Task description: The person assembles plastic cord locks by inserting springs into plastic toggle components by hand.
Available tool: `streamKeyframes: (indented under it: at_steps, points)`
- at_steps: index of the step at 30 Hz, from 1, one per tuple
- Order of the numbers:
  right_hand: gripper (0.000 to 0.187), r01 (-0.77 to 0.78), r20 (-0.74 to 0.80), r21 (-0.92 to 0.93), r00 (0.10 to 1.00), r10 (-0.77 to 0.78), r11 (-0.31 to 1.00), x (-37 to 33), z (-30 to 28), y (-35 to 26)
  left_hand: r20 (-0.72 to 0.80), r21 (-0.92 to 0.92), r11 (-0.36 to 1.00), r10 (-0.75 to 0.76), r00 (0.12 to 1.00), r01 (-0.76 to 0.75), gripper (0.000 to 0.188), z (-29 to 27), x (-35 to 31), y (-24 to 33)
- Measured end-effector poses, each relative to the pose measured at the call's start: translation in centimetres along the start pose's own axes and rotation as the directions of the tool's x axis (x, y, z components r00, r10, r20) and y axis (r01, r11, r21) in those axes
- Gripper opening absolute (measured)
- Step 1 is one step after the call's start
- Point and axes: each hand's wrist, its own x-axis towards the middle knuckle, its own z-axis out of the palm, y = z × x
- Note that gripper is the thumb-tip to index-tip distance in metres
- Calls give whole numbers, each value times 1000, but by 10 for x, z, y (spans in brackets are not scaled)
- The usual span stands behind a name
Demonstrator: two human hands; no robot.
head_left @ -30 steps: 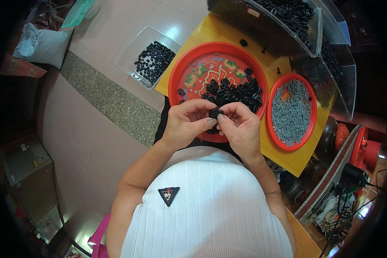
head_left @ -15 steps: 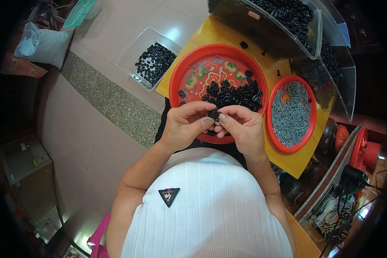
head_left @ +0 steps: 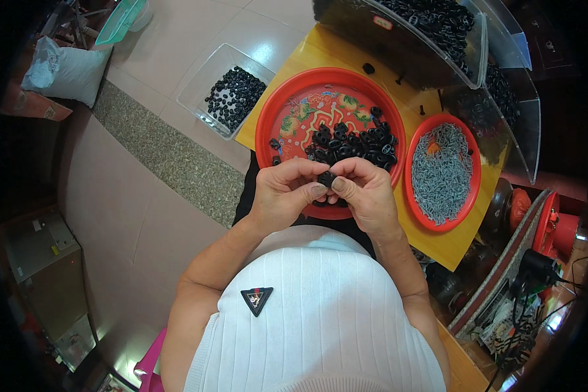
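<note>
Between my two hands, over the near rim of a round red tray (head_left: 266,124), is a small black plastic part (head_left: 326,178). My left hand (head_left: 284,191) pinches it from the left with thumb and forefinger. From the right, my right hand (head_left: 362,193) grips the same part with its fingertips. My fingers cover much of it, so its exact shape cannot be made out. Just beyond my hands, a heap of black plastic parts (head_left: 354,145) lies in the tray, whose floor has a printed fruit pattern.
Right of the tray, a red oval dish (head_left: 409,196) holds many silvery screws (head_left: 443,176). Clear plastic bins (head_left: 431,62) of black parts stand at the far right of the yellow table (head_left: 460,245). A clear box (head_left: 193,91) with small black pieces sits on the floor, far left.
My fingers have shifted slightly on the black part, which now looks turned and more compact between the fingertips. Both hands stay in nearly the same place.
</note>
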Motion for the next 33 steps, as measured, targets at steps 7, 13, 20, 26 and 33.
streamKeyframes:
  at_steps: [7, 13, 20, 26, 33]
  points:
    - [16, -84, 95, 76, 992, 77, 994, 2, -5, -3, 87, 83, 994, 66, 994, -73, 24, -4, -1, -2]
    - [15, -113, 113, 84, 988, 104, 990, 6, -8, -1, 126, 162, 975, 130, 984, -149, 23, -7, 3, -5]
    - [12, -96, 124, 29, 988, 92, 995, 5, -9, -6, 125, 143, 984, 85, 989, -103, 23, 3, 4, -2]
    - [7, -39, -74, -267, 997, 20, 963, 0, 2, -19, 54, 316, 945, 65, 996, -79, 31, 7, 7, 4]
    - [9, 487, -297, -208, 795, -529, 848, -8, -76, -136, -146, 297, 950, 143, 979, -95, 32, -10, -3, 14]
